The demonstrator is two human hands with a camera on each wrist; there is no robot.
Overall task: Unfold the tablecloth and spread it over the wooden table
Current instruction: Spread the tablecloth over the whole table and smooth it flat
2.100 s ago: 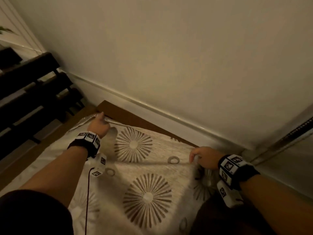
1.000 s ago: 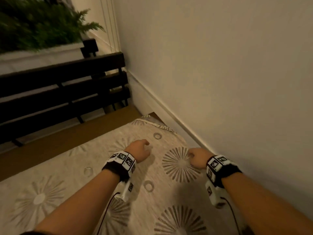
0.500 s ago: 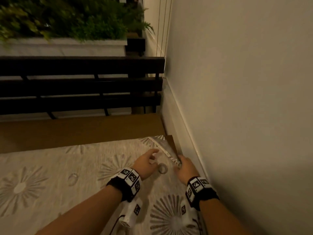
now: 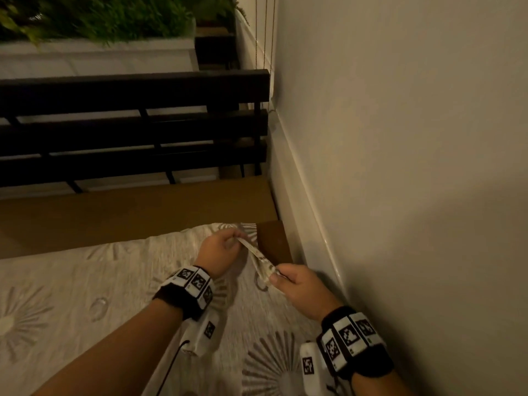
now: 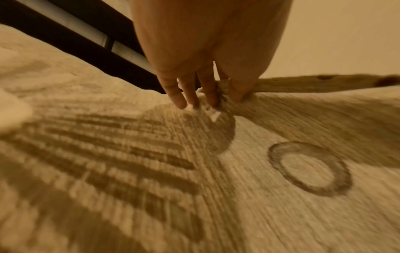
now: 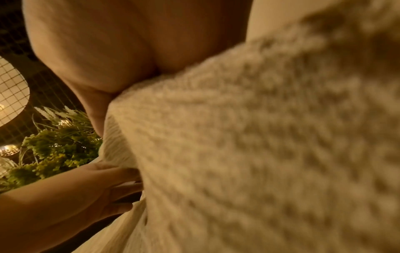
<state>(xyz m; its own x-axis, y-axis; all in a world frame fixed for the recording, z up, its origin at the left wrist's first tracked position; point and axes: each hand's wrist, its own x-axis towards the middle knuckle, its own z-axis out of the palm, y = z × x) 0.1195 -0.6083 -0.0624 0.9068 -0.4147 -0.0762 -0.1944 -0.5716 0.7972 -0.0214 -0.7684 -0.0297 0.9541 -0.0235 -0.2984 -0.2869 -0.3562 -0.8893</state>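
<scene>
On the far left a planter of green plants (image 4: 94, 18) sits behind a dark slatted bench (image 4: 134, 124). Nearer, the pale tablecloth (image 4: 85, 281), printed with sunburst shapes and small rings, lies spread over most of the wooden desk (image 4: 128, 221); a bare strip of wood shows along the far side and a small bare patch at the far right corner beside the wall.

The left hand (image 4: 218, 251) is raised just above the cloth near that corner, its fingers (image 5: 179, 97) and thumb curled round a bunched bit of the cloth's edge. From there the edge runs as a lifted, taut strip down and to the right to the right hand (image 4: 300, 287), which pinches it between thumb and curled fingers, close to the wall. The two hands are near each other, joined by that short strip of hem. Both wrists carry bands with black and white square markers.

In the right wrist view the cloth fills most of the picture, blurred. On the far right the plain wall (image 4: 414, 167) and its baseboard run alongside the desk.
</scene>
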